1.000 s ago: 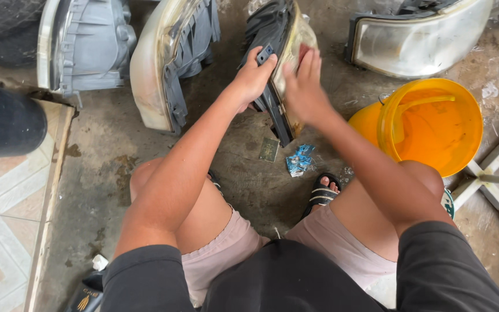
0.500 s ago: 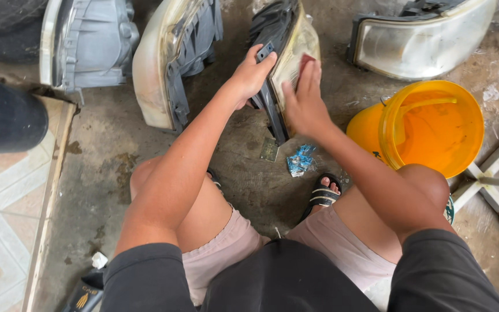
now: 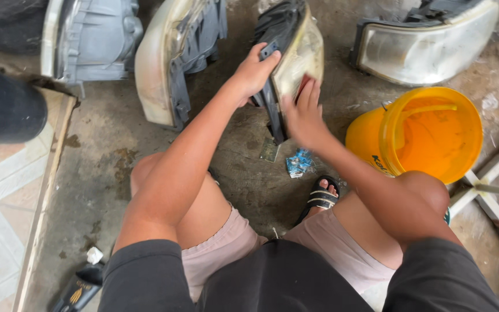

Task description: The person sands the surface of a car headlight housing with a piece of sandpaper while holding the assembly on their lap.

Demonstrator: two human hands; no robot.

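The left hand [image 3: 253,72] grips the black back of a yellowed headlight [image 3: 298,55], which stands left of the orange bucket [image 3: 428,136]. The right hand [image 3: 302,115] presses flat on its lens, over something red, mostly hidden. The headlight's top is cut off.

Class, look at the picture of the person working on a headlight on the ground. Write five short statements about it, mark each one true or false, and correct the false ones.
1. The left hand grips the dark back housing of the headlight. True.
2. The right hand rests in the orange bucket. False: it presses on the headlight's yellowed lens.
3. The bucket stands to the person's right. True.
4. Only one headlight is on the ground. False: others lie nearby, such as another headlight.
5. A blue wrapper lies on the tiled floor. False: it lies on concrete.
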